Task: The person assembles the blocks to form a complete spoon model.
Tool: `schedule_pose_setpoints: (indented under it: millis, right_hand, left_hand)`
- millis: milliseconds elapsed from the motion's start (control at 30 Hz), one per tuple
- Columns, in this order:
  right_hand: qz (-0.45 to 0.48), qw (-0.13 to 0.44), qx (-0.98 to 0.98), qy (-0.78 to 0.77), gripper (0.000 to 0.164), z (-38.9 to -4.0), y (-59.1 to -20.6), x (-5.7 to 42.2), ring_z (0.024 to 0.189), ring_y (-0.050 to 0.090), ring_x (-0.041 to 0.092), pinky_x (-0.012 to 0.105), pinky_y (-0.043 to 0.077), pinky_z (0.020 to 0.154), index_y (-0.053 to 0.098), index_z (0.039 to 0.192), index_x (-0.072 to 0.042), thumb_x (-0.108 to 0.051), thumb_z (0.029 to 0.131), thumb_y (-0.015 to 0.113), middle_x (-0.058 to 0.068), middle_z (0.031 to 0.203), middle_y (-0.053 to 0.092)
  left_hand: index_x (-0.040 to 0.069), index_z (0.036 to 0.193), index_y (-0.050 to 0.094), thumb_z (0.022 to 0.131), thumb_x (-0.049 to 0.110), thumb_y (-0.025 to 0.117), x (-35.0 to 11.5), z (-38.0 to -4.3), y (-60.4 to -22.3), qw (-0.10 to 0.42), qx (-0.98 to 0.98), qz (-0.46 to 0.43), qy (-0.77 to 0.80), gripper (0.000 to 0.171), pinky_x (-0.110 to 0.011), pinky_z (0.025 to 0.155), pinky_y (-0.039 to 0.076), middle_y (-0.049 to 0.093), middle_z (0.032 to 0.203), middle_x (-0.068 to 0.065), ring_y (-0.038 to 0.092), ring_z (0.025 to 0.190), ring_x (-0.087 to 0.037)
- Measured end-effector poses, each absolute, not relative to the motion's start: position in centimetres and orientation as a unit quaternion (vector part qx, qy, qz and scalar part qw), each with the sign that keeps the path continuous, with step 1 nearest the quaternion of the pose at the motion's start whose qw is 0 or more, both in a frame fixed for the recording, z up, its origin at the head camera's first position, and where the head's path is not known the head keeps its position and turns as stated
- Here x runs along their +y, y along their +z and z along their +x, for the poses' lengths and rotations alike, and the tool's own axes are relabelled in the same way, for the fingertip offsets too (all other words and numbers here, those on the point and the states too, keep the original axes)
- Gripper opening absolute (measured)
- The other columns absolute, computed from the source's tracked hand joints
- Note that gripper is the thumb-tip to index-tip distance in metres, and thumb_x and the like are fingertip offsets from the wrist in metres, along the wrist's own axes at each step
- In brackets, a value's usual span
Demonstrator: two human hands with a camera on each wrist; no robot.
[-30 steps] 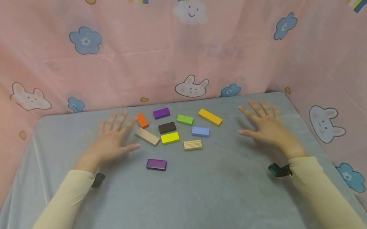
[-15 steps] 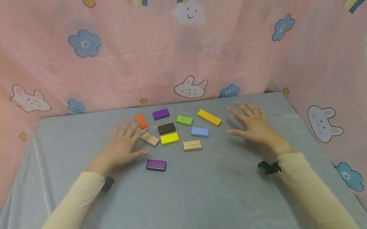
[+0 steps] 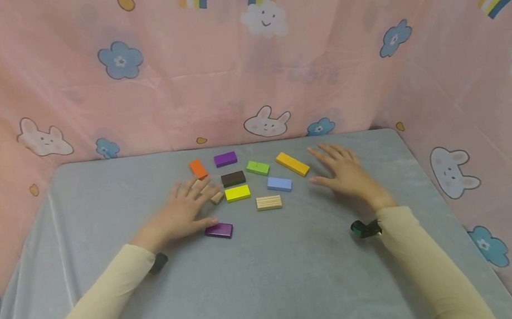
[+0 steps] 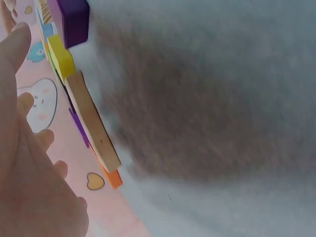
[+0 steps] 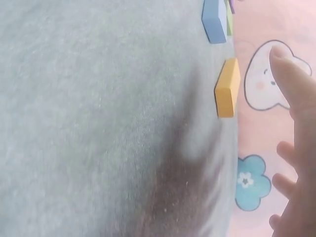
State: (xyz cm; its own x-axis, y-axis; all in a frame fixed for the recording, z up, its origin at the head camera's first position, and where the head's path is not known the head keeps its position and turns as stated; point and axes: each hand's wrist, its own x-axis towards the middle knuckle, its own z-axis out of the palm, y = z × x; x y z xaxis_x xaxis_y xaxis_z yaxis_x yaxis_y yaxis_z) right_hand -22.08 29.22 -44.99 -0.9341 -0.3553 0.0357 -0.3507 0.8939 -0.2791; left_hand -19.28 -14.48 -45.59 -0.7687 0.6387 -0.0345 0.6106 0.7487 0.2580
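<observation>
My left hand (image 3: 181, 214), fingers spread, hovers over the left part of a group of flat blocks. It partly hides a natural wood block (image 4: 92, 121), and its thumb overlaps the purple block (image 3: 219, 231) nearest me. My right hand (image 3: 346, 174) is spread just right of the long orange-yellow block (image 3: 293, 164), holding nothing. Between the hands lie a yellow block (image 3: 238, 193), a dark brown block (image 3: 233, 178), a light blue block (image 3: 279, 184), a green block (image 3: 258, 167) and a ridged beige block (image 3: 269, 202). Farther back are an orange block (image 3: 198, 169) and another purple block (image 3: 225, 159).
A grey cloth (image 3: 278, 291) covers the table under the blocks. Pink printed curtains (image 3: 319, 53) rise right behind the back edge and along both sides. Both wrists carry small dark devices below the sleeves.
Both hands have moved inward toward the blocks. The left hand now covers part of the natural wood block and reaches the near purple one. The blocks stay where they were.
</observation>
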Motion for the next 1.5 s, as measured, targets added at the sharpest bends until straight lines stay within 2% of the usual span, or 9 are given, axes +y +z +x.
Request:
schedule_pose_setpoints:
  millis: [433, 700, 933, 1133, 1333, 1500]
  right_hand:
    - [-0.174, -0.001, 0.964, -0.201, 0.076, -23.6, -45.6, 28.1, 0.147, 0.027, 0.041, 0.065, 0.014, 0.119, 0.032, 0.155, -0.023, -0.046, 0.092, 0.066, 0.015, 0.159, 0.034]
    - [-0.152, 0.002, 0.96, -0.236, 0.074, -24.4, -46.3, 27.3, 0.14, 0.04, 0.037, 0.061, 0.03, 0.116, 0.039, 0.152, -0.018, -0.041, 0.089, 0.072, 0.013, 0.151, 0.045]
    - [-0.125, 0.021, 0.952, -0.279, 0.07, -24.6, -46.8, 26.7, 0.122, 0.055, 0.032, 0.055, 0.041, 0.109, 0.045, 0.148, -0.014, -0.031, 0.087, 0.076, 0.015, 0.135, 0.058]
    - [-0.103, 0.039, 0.95, -0.291, 0.064, -24.7, -47.1, 26.4, 0.114, 0.056, 0.03, 0.051, 0.046, 0.104, 0.049, 0.145, -0.012, -0.028, 0.089, 0.075, 0.016, 0.127, 0.061]
    - [-0.104, 0.026, 0.951, -0.291, 0.057, -24.7, -47.4, 26.3, 0.101, 0.055, 0.029, 0.046, 0.047, 0.093, 0.055, 0.139, -0.01, -0.025, 0.088, 0.075, 0.016, 0.113, 0.063]
    - [-0.106, 0.02, 0.951, -0.291, 0.054, -24.8, -47.6, 26.3, 0.097, 0.054, 0.028, 0.043, 0.046, 0.089, 0.058, 0.136, -0.008, -0.023, 0.088, 0.076, 0.015, 0.109, 0.063]
  left_hand:
    - [0.027, 0.157, 0.026, 0.091, 0.061, 0.058, -13.1, -17.6, -45.7, 0.06, 0.921, 0.366, 0.119, 0.081, -0.068, 0.12, 0.008, 0.018, 0.167, -0.009, 0.013, 0.154, -0.039]
    - [0.029, 0.157, 0.024, 0.092, 0.059, 0.058, -12.0, -16.3, -45.6, 0.083, 0.914, 0.379, 0.118, 0.08, -0.066, 0.121, 0.009, 0.016, 0.168, -0.005, 0.012, 0.155, -0.037]
    - [0.025, 0.157, 0.027, 0.092, 0.058, 0.059, -10.8, -15.3, -45.6, 0.086, 0.901, 0.409, 0.116, 0.079, -0.067, 0.12, 0.012, 0.02, 0.167, -0.006, 0.013, 0.154, -0.039]
    - [0.024, 0.157, 0.028, 0.092, 0.058, 0.059, -10.5, -14.7, -45.9, 0.084, 0.895, 0.421, 0.12, 0.08, -0.068, 0.119, 0.013, 0.023, 0.166, -0.008, 0.016, 0.153, -0.04]
    - [0.024, 0.157, 0.027, 0.093, 0.058, 0.058, -10.5, -14.3, -46.6, 0.086, 0.89, 0.433, 0.119, 0.079, -0.067, 0.118, 0.018, 0.024, 0.165, -0.008, 0.017, 0.153, -0.039]
    - [0.025, 0.158, 0.026, 0.093, 0.059, 0.057, -10.5, -14.1, -47.0, 0.083, 0.889, 0.436, 0.115, 0.08, -0.066, 0.119, 0.019, 0.022, 0.166, -0.007, 0.016, 0.154, -0.038]
